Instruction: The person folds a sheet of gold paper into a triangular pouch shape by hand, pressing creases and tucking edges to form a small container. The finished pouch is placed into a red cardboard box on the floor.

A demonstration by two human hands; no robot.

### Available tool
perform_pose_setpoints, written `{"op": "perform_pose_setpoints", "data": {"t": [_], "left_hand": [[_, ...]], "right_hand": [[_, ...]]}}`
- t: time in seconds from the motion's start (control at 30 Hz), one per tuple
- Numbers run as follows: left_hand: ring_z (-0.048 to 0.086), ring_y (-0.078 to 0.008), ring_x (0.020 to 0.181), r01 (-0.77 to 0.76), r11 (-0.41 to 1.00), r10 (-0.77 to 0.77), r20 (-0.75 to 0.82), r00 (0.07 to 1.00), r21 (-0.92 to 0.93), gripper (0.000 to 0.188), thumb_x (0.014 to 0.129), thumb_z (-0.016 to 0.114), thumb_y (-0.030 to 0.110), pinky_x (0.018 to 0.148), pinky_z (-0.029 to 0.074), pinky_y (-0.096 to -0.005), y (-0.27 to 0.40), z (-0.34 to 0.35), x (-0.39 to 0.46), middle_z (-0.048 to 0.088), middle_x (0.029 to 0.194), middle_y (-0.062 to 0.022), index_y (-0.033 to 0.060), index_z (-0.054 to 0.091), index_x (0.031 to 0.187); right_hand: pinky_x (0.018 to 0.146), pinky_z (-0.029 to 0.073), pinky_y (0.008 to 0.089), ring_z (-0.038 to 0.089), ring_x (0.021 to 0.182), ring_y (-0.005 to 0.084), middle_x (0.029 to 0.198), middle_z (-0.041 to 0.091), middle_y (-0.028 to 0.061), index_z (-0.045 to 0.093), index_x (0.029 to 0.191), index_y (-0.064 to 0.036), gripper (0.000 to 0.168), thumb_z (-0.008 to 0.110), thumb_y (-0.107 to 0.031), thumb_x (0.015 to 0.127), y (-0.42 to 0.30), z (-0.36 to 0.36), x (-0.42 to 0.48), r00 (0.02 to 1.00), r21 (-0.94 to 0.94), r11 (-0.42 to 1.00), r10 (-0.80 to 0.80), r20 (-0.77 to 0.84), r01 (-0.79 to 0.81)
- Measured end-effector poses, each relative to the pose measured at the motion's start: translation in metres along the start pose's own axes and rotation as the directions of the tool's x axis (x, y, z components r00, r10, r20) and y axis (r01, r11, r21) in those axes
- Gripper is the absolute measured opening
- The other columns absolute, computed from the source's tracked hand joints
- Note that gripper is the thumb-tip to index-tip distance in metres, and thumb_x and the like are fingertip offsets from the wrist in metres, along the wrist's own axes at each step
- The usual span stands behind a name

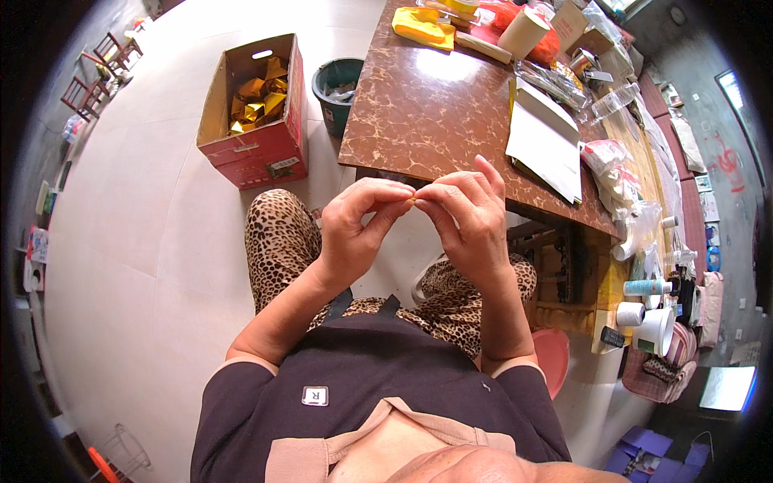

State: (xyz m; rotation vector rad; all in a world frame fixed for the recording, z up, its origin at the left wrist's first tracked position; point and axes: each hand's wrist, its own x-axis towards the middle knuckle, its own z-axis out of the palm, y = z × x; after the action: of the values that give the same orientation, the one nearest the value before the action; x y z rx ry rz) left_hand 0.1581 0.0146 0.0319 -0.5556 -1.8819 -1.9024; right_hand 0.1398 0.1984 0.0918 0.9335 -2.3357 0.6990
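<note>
Above my lap, my left hand (362, 226) and my right hand (468, 220) meet at the fingertips. Thumb and forefinger of each pinch a tiny yellowish piece (413, 199), mostly hidden by the fingers, so its kind is unclear. The right little finger sticks up and away. Just beyond the hands runs the near edge of a brown marble-patterned table (435, 121). Some white paper sheets (543, 136) lie in a stack on it, right of my right hand.
Left of the table, a red cardboard box (253, 157) holds folded gold foil paper (259, 99). A dark green bucket (332, 115) stands between box and table. At the table's far end lie a yellow cloth-like bundle (423, 27) and a cardboard tube (524, 33). Plastic bags (610, 172) crowd the right.
</note>
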Motion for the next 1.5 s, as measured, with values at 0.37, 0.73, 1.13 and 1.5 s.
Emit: {"op": "perform_pose_setpoints", "data": {"t": [0.37,0.73,1.13,1.5], "left_hand": [[0.07,-0.0152,0.091,-0.079,0.988,0.094,-0.115,0.989,0.132,0.018,0.093,0.071,-0.005,0.081,0.059,-0.0294,-0.003,0.001,-0.007,0.072,0.099,-0.0097,-0.0006,0.068,0.11],[0.072,-0.0256,0.083,-0.194,0.894,0.2,0.026,0.979,0.405,0.018,0.087,0.076,-0.003,0.075,0.058,-0.0335,0.013,-0.005,0.001,0.074,0.094,-0.0123,0.0015,0.074,0.104],[0.069,-0.0111,0.084,0.044,0.96,0.001,-0.163,0.987,0.277,0.01,0.097,0.071,0.002,0.075,0.056,-0.0256,0.001,-0.013,-0.007,0.072,0.093,-0.0068,-0.0017,0.071,0.107],[0.068,-0.01,0.082,0.371,0.924,-0.382,-0.216,0.898,-0.095,0.012,0.103,0.066,0.011,0.074,0.06,-0.0267,-0.01,-0.021,-0.009,0.072,0.094,-0.0039,0.003,0.067,0.111]], "right_hand": [[0.111,0.04,0.0465,0.065,0.092,0.0214,0.091,0.067,0.0022,0.07,0.096,-0.01,0.011,0.076,-0.012,0.087,0.0,0.007,-0.002,0.998,-0.056,0.997,-0.051,-0.028,0.049],[0.112,0.04,0.0469,0.067,0.093,0.02,0.092,0.069,0.0012,0.072,0.095,-0.012,0.012,0.078,-0.011,0.085,-0.004,0.0,0.004,0.993,-0.1,0.989,-0.101,0.069,0.107],[0.111,0.042,0.0467,0.069,0.089,0.0228,0.092,0.074,0.0061,0.076,0.102,-0.009,0.018,0.079,-0.009,0.085,0.022,-0.021,0.002,0.998,0.001,1.0,0.03,0.049,-0.03],[0.095,0.054,0.0377,0.071,0.103,0.0247,0.112,0.074,0.0138,0.074,0.113,-0.004,0.027,0.074,-0.025,0.096,0.049,-0.003,-0.013,0.893,0.507,0.76,0.449,0.043,-0.407]]}}
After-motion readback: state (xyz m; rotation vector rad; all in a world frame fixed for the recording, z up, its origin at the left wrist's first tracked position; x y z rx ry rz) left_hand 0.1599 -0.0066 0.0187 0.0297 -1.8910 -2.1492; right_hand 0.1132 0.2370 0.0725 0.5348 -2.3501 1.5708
